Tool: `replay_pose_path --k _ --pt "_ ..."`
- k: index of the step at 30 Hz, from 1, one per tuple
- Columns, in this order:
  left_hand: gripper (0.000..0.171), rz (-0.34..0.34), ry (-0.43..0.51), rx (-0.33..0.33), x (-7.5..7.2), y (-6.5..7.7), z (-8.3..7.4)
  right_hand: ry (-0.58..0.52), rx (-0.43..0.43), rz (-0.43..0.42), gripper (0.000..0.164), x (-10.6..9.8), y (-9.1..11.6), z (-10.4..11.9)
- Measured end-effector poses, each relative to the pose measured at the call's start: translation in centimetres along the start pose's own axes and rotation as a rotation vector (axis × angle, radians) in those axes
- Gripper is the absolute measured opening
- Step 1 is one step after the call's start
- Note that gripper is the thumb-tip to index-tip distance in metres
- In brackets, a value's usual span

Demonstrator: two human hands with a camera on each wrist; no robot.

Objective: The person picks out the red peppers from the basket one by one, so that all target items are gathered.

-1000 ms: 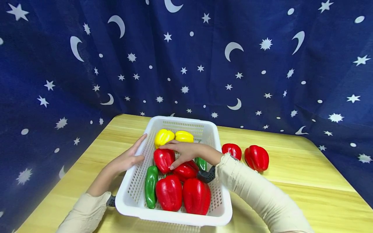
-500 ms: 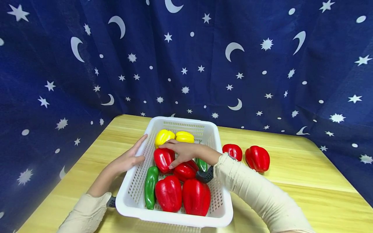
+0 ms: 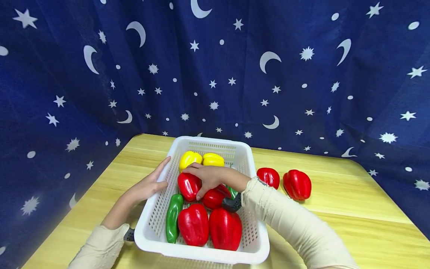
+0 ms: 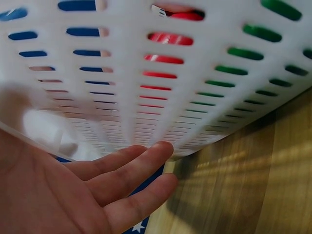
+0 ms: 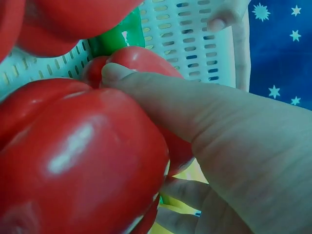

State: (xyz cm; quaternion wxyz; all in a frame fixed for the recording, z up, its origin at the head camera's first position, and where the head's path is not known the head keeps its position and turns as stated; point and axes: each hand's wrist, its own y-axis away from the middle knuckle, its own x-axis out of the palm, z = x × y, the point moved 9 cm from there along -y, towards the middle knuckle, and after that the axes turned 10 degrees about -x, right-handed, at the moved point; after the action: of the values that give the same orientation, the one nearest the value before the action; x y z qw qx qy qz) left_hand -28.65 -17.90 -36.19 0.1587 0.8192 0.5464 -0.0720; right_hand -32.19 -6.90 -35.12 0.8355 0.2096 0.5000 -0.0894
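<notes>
Red pepper (image 3: 189, 186) in right hand (image 3: 211, 175), half-hidden green pepper (image 3: 233, 192), shape unclear

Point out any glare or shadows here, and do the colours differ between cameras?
Head: bright, with small white highlights on the red pepper in the right hand. Left wrist: dimmer, a shadow on the table beside the white basket. Right wrist: bluish-green tint, broad glare on the nearest red pepper.

- Dark blue cloth (image 3: 215, 43) hanging behind and along both sides, with white stars (image 3: 237, 24), moons (image 3: 198, 12) and dots (image 3: 221, 42)
- Pale yellow wooden table (image 3: 349, 198) with streaky grain and 2 rounded far corners
</notes>
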Motion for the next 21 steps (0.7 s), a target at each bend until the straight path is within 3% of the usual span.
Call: replay_pose_path --k 13,21 --pt "0.08 0.014 -0.005 0.013 0.2 0.1 -0.1 0.055 -0.002 0.01 0.085 0.0 0.1 0.2" --pt "0.079 0.0 -0.017 0.017 -0.1 0.1 0.0 0.127 0.005 -0.004 0.084 -1.0 0.4 1.1"
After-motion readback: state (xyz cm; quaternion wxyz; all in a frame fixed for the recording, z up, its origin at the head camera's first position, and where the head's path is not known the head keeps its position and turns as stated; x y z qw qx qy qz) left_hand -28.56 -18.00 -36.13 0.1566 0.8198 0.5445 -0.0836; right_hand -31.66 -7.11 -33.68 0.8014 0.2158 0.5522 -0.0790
